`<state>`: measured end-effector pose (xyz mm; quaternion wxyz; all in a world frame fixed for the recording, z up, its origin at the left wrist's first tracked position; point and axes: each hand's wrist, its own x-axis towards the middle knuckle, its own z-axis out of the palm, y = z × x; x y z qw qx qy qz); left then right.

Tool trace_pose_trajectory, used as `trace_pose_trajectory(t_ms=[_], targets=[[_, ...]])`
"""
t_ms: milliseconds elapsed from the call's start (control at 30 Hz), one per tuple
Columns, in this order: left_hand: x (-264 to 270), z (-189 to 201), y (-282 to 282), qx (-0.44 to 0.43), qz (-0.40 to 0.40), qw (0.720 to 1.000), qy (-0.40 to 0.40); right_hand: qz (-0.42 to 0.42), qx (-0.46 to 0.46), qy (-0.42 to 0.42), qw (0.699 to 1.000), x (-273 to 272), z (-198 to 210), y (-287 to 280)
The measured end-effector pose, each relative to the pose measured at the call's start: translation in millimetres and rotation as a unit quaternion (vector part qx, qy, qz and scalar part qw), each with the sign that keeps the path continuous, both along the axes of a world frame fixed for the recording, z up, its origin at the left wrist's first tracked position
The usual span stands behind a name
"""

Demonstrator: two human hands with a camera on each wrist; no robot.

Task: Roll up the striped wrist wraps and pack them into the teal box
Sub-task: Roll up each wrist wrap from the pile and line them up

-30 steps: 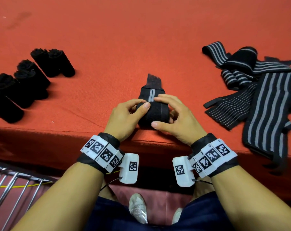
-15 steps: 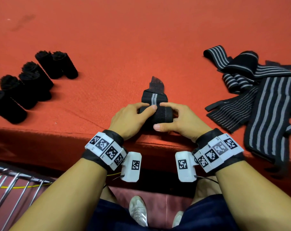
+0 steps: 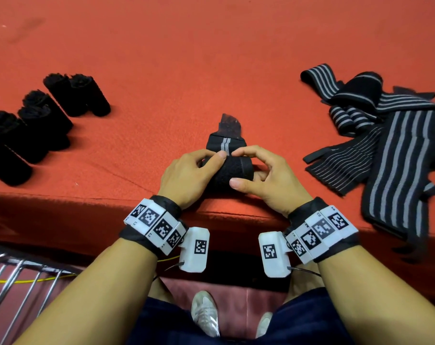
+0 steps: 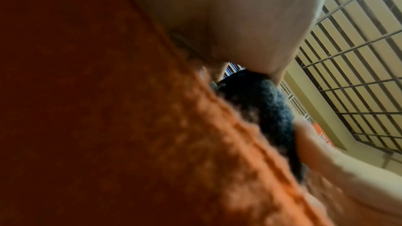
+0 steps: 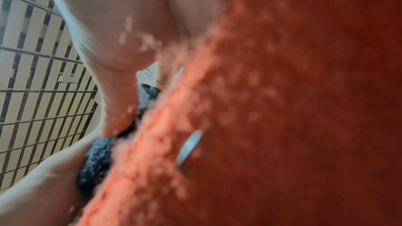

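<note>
Wrist wrap (image 3: 232,170) black, grey-striped, mostly rolled; left hand (image 3: 186,176), right hand (image 3: 266,180) fingers gripping roll.

On the table (image 3: 211,58), finished rolls (image 3: 37,125) lie far left, loose wraps (image 3: 385,145) far right — between them, near the front edge, a half-rolled wrap (image 3: 232,168).

Red felt table (image 3: 211,58), barred window (image 4: 359,75)
</note>
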<state>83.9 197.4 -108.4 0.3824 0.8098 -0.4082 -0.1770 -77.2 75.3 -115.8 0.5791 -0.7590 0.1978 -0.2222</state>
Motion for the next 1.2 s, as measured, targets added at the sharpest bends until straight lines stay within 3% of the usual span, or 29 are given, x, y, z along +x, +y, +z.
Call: trace_pose_trajectory(t_ms=[100,300,767,967,1200], targets=[[-2,-1,5,-0.042,-0.014,0.999,0.006,-0.034,0.016,-0.011,0.999,4,1,1],[5,-7,13,-0.114,-0.098,0.988,0.039,-0.065,-0.039,0.005,0.997,10,-4,-2],[4,-4,11,-0.057,-0.089,0.992,0.071,-0.165,0.029,0.078,0.983,23,-7,-13],[8,-3,15,-0.060,-0.118,0.986,0.097,-0.122,0.111,0.109,0.980,23,9,-12],[9,-2,18,-0.052,-0.147,0.983,0.096,-0.234,0.031,0.030,0.971,26,-12,-7]])
